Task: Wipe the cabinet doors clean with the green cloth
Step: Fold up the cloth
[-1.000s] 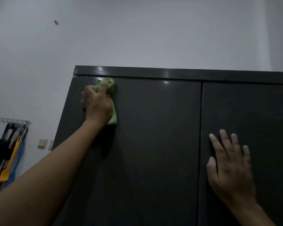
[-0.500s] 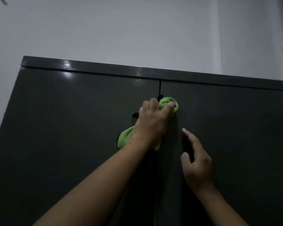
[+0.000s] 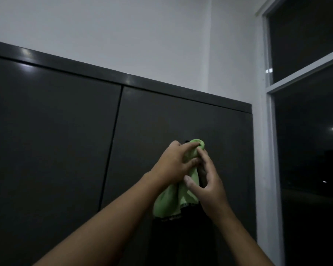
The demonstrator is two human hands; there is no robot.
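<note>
Head view: left hand (image 3: 173,164) is clenching the bunched cloth (image 3: 173,204) before the right door (image 3: 181,116), its tail hanging loose; right hand (image 3: 211,185) is pinching it too, thumb in front (probably regathering it into a firmer wiping pad).

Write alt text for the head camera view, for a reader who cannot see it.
The left hand grips a bunched green cloth and the right hand pinches it from the side, in front of the right-hand door of a dark two-door cabinet. A white wall rises behind, and a dark window stands to the right.
</note>
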